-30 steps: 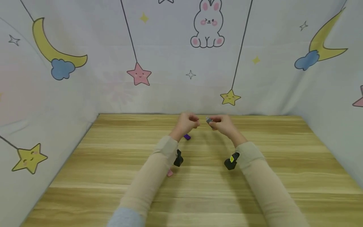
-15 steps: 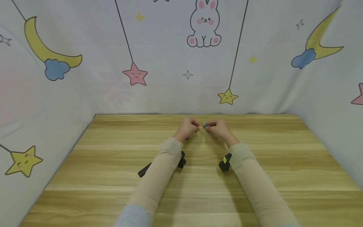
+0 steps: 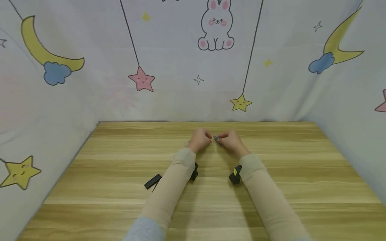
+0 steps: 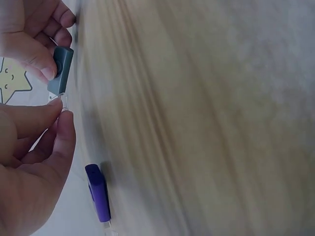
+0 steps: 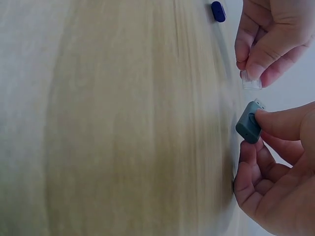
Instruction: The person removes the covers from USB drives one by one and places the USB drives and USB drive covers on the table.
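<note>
Grey-green plastic makes up the small USB stick [image 5: 249, 123], which is gripped between the thumb and fingers of the right hand [image 3: 231, 140] above the far part of the table [image 3: 301, 187]. Its short connector [image 5: 259, 103] points toward the left hand [image 3: 200, 139], whose thumb and fingers pinch a clear cap [image 5: 252, 83]. From the right wrist a narrow gap shows between cap and connector; from the left wrist the two seem to meet, and from the head they are too small to judge. Nothing shows inside the see-through cap. The left wrist view also gives a long side of a purple stick [image 4: 100, 194] near the left hand, with a clear piece [image 4: 110, 228] at its end, cut off by the frame edge; the right wrist view catches just one end of that stick, and the head view does not show it. Only the head view has the flat black bar [image 3: 152, 181] beside the left forearm, and a small pale thing [image 3: 186, 144] by the left wrist, too faint to name. Black devices sit at both beige cuffs, the right one [image 3: 235, 175] marked yellow. Light wood grain runs across the table, and behind it hangs white cloth [image 3: 172, 60] printed with a rabbit, stars, moons and clouds.
</note>
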`<control>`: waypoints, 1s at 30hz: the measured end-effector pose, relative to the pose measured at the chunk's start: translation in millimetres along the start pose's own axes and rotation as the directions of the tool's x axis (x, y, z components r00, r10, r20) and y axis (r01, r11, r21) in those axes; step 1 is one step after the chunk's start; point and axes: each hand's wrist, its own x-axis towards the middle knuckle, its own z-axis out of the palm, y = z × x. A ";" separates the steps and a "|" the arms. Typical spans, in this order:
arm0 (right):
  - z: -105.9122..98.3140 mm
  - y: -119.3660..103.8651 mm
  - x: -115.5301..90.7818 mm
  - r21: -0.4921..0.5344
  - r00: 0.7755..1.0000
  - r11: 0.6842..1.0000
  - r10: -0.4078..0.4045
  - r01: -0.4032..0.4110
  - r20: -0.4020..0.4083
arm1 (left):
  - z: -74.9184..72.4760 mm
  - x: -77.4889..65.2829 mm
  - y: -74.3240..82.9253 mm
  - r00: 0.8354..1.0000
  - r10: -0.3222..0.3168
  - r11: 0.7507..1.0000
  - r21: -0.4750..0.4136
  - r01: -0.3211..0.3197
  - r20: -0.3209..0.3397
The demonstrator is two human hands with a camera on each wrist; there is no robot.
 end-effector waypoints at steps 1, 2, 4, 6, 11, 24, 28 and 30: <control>0.9 0.0 0.1 0.002 1.000 1.000 0.003 -0.003 -0.003 | 0.6 0.1 -0.8 1.000 0.000 1.000 0.009 0.000 0.005; 1.8 -0.3 -0.2 0.003 1.000 1.000 0.004 -0.004 -0.006 | 1.1 0.4 -1.6 1.000 0.002 1.000 0.022 -0.002 0.009; 3.5 -1.2 -0.8 0.002 1.000 1.000 0.004 -0.004 -0.011 | 1.7 0.6 -2.8 1.000 0.003 0.999 0.043 -0.004 0.015; 5.3 -1.8 -1.2 -0.006 1.000 1.000 0.005 -0.005 -0.013 | 2.1 0.9 -3.5 1.000 0.007 0.998 0.064 -0.008 0.016; 7.6 -4.1 -2.4 -0.024 1.000 0.999 0.024 -0.024 -0.016 | 3.0 2.2 -4.2 1.000 0.007 0.994 0.109 -0.008 0.016; 6.3 -3.9 -2.1 -0.101 0.999 0.995 -0.012 0.009 -0.031 | 2.2 1.6 1.3 1.000 0.006 0.984 0.175 -0.009 0.021; 6.9 -3.7 -1.9 -0.112 0.999 0.994 -0.009 0.005 -0.040 | 2.5 2.5 1.4 1.000 0.017 0.982 0.186 -0.021 0.026; 7.6 -3.7 -1.9 -0.118 0.999 0.993 -0.007 0.001 -0.046 | 2.8 3.3 0.9 0.999 0.019 0.982 0.187 -0.024 0.030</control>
